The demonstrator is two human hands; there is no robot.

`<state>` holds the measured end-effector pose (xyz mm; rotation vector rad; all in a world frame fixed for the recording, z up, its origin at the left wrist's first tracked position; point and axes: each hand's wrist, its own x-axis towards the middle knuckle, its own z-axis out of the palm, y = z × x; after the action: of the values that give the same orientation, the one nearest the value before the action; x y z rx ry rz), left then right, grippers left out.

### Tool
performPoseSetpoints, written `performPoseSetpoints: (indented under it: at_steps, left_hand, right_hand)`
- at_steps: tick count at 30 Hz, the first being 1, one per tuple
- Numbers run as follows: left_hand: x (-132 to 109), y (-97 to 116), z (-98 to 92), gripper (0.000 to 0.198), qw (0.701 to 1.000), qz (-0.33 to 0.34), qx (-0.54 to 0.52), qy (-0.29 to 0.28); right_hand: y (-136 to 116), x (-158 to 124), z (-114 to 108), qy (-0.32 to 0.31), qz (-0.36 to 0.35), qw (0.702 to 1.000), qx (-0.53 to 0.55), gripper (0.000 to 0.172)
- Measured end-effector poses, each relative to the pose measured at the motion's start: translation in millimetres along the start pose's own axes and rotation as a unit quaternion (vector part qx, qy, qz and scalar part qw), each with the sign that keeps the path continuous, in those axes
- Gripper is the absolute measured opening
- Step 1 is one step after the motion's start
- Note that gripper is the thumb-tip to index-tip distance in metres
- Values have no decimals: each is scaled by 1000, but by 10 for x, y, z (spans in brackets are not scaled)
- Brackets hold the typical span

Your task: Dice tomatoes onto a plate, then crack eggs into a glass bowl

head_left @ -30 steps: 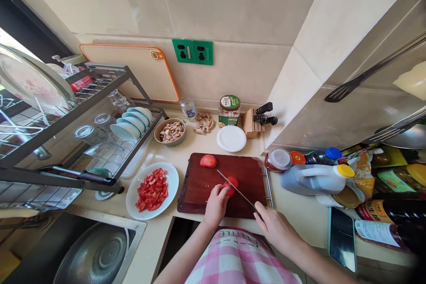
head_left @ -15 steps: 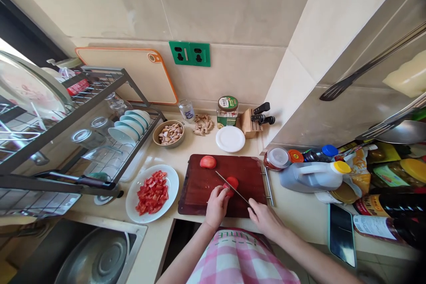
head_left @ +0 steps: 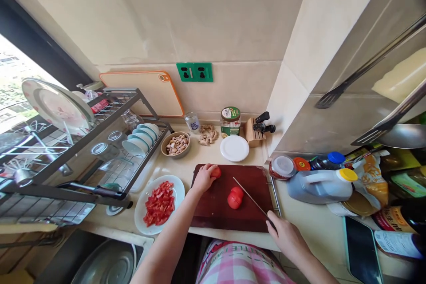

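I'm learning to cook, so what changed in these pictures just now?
The left hand let go of the cut tomato and moved forward across the chopping board onto the other tomato. The right hand moved right, holding the knife. The plate of chopped tomato stayed put.

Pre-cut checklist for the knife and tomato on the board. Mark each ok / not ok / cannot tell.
1. Left hand cupped over the tomato piece: ok.
2. Right hand gripping the kitchen knife: ok, handle hidden inside the hand.
3. Blade apart from the left hand: ok.
4. Tomato halves apart from the blade: ok, though close.
5. Cutting board firm on the counter: cannot tell.
6. White plate has room beside the diced tomato: ok.
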<state>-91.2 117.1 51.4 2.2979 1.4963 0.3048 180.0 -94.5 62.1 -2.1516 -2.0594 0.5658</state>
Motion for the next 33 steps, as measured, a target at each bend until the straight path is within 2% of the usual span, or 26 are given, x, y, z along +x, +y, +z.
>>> performPoseSetpoints:
  at_steps: [2,5,7,10,14,18,24,29,33]
  left_hand:
    - [57,36,20,44,1000,1,5,-2]
    - [80,212,130,45,1000,-6,5,5]
    - [64,394,232,47,1000,-14,3,7]
    - [-23,676,376,46,999,-31,-9,-3]
    - [-229,901,481,46,998,-4,-56,-29]
    - [-383,910,494,37,996,33,-79,-8]
    - [-398,865,511,36,997,51,-63,-10]
    - [-416,883,575,37,995,32,-88,16]
    - [-458,834,609,33,989,30,-140,28]
  right_hand:
    - [-79,-45,35,-4,-10,1000,8,20]
    - [-121,-147,89,-24,-17,999,44,21]
    - [-61,-230,92,-28,-4,997,75,24]
    - [110,-319,24,10,37,993,115,30]
    - [250,-257,-160,22,49,992,113,36]
    - [200,-146,-306,-13,21,994,102,32]
    - [24,-100,-375,-65,30,996,44,30]
    - [-185,213,-210,-116,66,991,-21,28]
    - [-165,359,-72,-99,52,994,-3,26]
